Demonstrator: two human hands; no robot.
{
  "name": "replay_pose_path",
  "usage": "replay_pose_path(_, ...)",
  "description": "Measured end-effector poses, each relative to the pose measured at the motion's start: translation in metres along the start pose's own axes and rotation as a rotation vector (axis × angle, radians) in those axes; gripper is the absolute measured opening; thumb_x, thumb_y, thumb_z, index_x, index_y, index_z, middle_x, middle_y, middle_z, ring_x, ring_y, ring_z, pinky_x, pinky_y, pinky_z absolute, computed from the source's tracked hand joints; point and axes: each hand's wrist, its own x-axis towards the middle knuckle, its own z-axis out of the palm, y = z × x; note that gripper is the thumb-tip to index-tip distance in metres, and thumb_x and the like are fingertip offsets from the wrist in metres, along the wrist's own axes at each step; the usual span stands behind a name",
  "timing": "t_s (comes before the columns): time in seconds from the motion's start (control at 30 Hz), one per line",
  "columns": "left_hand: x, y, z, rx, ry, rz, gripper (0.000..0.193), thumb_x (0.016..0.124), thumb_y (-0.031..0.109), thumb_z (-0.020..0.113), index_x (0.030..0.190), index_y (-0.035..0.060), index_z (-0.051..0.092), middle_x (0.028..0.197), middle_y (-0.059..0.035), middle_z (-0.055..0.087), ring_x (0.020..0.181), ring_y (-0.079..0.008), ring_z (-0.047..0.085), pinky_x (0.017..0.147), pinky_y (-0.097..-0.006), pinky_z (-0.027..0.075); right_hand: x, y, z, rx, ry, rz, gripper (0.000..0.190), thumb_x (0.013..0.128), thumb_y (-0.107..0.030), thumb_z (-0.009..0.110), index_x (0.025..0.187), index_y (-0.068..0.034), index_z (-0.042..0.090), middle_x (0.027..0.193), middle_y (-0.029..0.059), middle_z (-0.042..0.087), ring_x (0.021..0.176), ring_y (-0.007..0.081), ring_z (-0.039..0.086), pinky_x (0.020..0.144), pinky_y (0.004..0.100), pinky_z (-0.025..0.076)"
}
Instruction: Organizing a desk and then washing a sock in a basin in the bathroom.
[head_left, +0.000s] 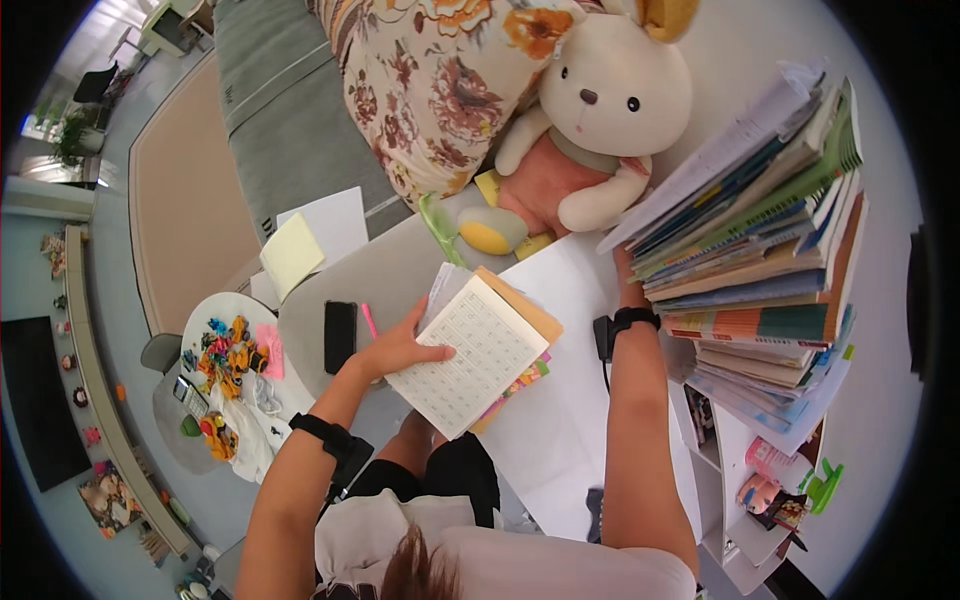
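Observation:
My left hand grips the left edge of a stack of notebooks. Its thumb presses on the top one, an exercise book with a printed grid and small handwritten characters. Beneath it, an orange-brown cover and colourful booklet edges stick out. To the right, my right hand reaches behind a tall pile of books and papers, which hides most of the fingers; whether it holds them cannot be told. Under the stack and my right forearm lies a white tabletop.
A plush rabbit sits beside a floral cushion. Left of the stack are a black phone, a pink pen and a yellow notepad. White shelves stand at right; a cluttered round table is at left.

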Motion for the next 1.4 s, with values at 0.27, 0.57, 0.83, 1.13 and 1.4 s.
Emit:
replay_pose_path(0.27,-0.005,0.008,0.000,-0.026,-0.013,0.003,0.107,0.064,0.034,0.074,0.138,-0.0022,0.005,0.131,-0.0237,0.034,0.121,-0.0284,0.037,0.100,-0.0319,0.028,-0.025,0.085,-0.018,0.063,-0.041,0.170,0.053,0.086,-0.045,0.037,0.124,-0.009,0.044,0.125,0.0120,0.047,0.117,0.0335,0.041,0.092,0.0448,0.035)
replay_pose_path(0.57,-0.001,0.002,0.001,-0.036,-0.033,0.010,0.110,0.062,0.037,0.075,0.136,-0.0048,0.004,0.131,-0.0248,0.034,0.121,-0.0290,0.037,0.101,-0.0322,0.027,-0.032,0.110,0.001,0.113,-0.027,0.228,0.054,0.086,-0.047,0.036,0.124,-0.008,0.045,0.125,0.0127,0.048,0.117,0.0352,0.041,0.092,0.0453,0.035)
replay_pose_path(0.83,0.000,0.009,0.005,-0.028,-0.062,0.014,0.106,0.064,0.033,0.074,0.137,-0.0020,0.006,0.129,-0.0221,0.037,0.118,-0.0271,0.040,0.098,-0.0318,0.031,-0.146,-0.022,-0.012,-0.333,0.350,-0.803,0.048,0.086,-0.025,0.042,0.132,-0.014,0.034,0.138,0.0105,0.031,0.129,0.0293,0.023,0.103,0.0465,0.020)
replay_pose_path(1.13,-0.001,0.004,0.007,-0.100,-0.054,0.093,0.103,0.066,0.031,0.073,0.137,-0.0022,0.006,0.129,-0.0209,0.037,0.117,-0.0264,0.041,0.097,-0.0320,0.032,-0.274,0.098,0.031,-0.178,0.513,0.027,0.054,0.084,-0.027,0.045,0.130,-0.002,0.034,0.139,0.0220,0.022,0.130,0.0389,0.017,0.102,0.0549,0.011)
replay_pose_path(1.4,0.000,-0.005,0.000,-0.195,-0.101,0.071,0.109,0.067,0.033,0.073,0.136,-0.0053,-0.002,0.135,-0.0235,0.027,0.121,-0.0275,0.036,0.098,-0.0314,0.031,-0.352,0.076,0.024,0.036,-0.100,-0.849,0.053,0.078,-0.016,0.052,0.128,-0.007,0.039,0.138,0.0126,0.031,0.128,0.0368,0.024,0.103,0.0507,0.019)
